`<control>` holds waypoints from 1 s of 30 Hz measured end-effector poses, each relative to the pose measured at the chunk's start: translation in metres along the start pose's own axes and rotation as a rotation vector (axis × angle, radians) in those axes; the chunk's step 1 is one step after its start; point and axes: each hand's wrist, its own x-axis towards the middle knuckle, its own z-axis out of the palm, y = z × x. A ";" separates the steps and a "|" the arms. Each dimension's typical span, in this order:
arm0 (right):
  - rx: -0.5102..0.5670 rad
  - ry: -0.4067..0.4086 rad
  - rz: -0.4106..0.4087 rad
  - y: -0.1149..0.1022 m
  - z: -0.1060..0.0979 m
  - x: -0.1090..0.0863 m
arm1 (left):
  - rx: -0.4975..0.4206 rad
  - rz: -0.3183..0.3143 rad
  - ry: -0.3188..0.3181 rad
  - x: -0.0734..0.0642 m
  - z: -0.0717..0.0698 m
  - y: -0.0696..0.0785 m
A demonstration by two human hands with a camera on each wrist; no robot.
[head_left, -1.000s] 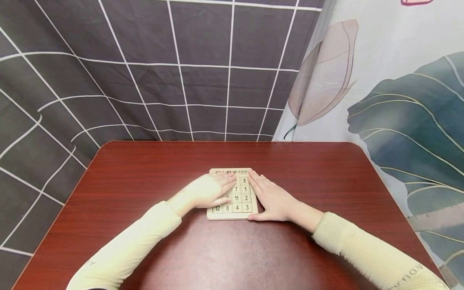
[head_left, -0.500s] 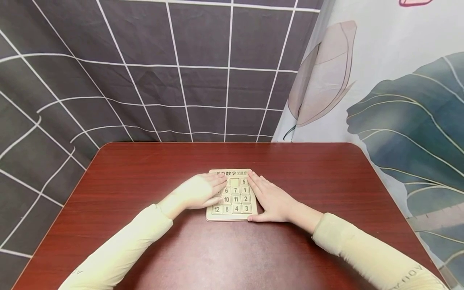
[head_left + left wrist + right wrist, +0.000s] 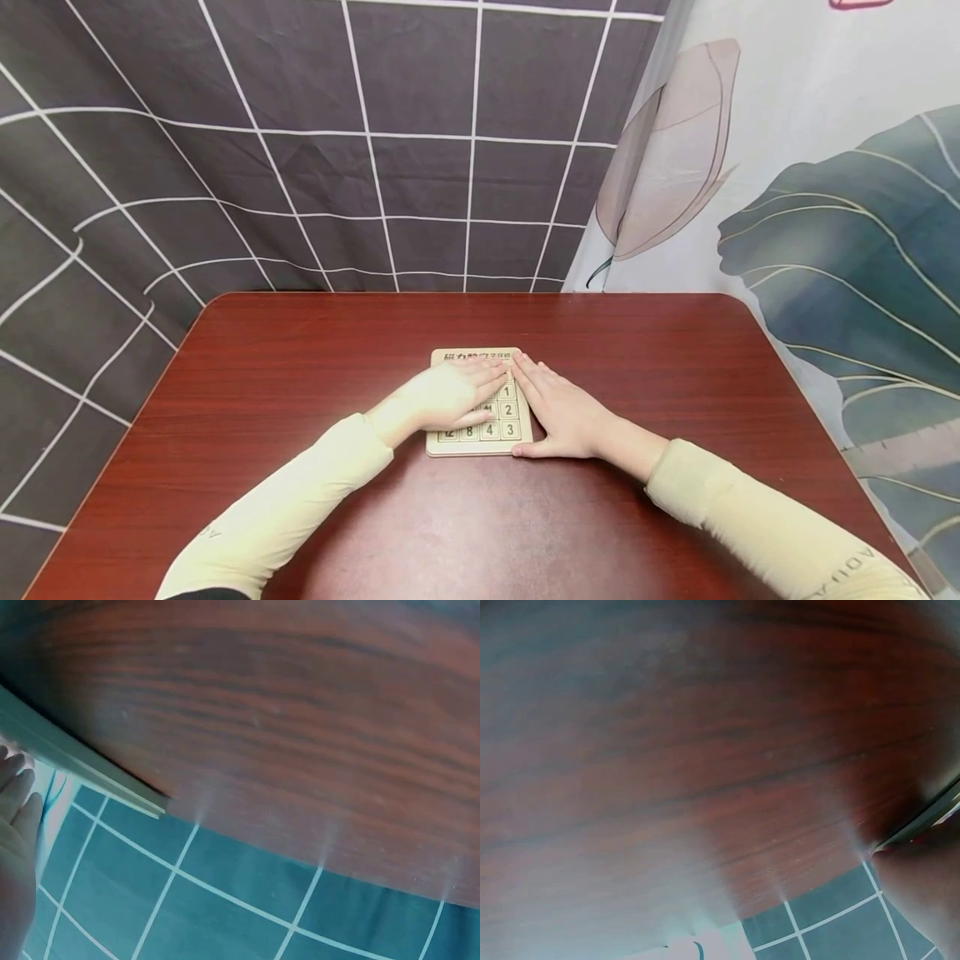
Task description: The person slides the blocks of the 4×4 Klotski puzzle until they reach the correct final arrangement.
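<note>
Left hand [image 3: 450, 396]: swept rightward across the board, and now it is laid over the middle! Half a second ago it was kept further left; now its fingertips are brought to the top-right corner, just beside the right hand's.
Left fingers: held straight, nothing grasped; the thumb is set a little apart, lower down.
Number puzzle [image 3: 480, 448]: placed flat on the table [image 3: 675, 350], between the two hands, with no shift to be seen.
Right hand [image 3: 570, 417]: kept exactly where it was, along the puzzle's right side; fingers straight, nothing clenched, thumb spread to the lower-right corner.
Tiles in sight: 1 tile [image 3: 507, 392], 2 tile [image 3: 508, 410] and 3 tile [image 3: 510, 430] are left uncovered down the right column; the 12 tile [image 3: 448, 435] is partly hidden.
Top-row gap: shown half a second ago, now covered by the left hand; whether any tile has been slid cannot be told.
Reading of it: the frame seems to be steadied from the right while the tiles are worked from the left.
</note>
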 end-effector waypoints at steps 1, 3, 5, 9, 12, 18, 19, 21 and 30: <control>-0.001 0.004 -0.004 0.000 0.000 0.000 | -0.005 -0.001 -0.005 0.001 0.001 0.000; -0.006 0.014 -0.009 0.000 -0.001 0.000 | -0.014 -0.008 -0.015 0.001 0.002 0.000; -0.006 0.015 -0.007 -0.001 -0.001 0.000 | -0.019 -0.021 -0.021 -0.001 0.002 -0.001; -0.003 0.009 -0.003 -0.001 -0.001 0.001 | -0.007 -0.044 -0.011 -0.008 0.003 -0.005; -0.003 0.006 -0.002 -0.001 -0.002 0.001 | -0.003 -0.054 -0.002 -0.015 0.004 -0.007; -0.003 0.012 0.001 0.000 -0.002 0.000 | -0.005 -0.036 0.023 -0.020 0.001 -0.006; -0.001 0.013 0.000 0.000 -0.002 0.000 | 0.000 -0.026 0.033 -0.019 0.001 -0.006; -0.002 0.013 -0.002 0.000 -0.001 0.000 | 0.011 -0.003 0.053 -0.018 0.000 -0.003; -0.003 0.013 -0.006 -0.001 -0.001 0.000 | 0.052 0.059 0.057 -0.012 0.002 0.010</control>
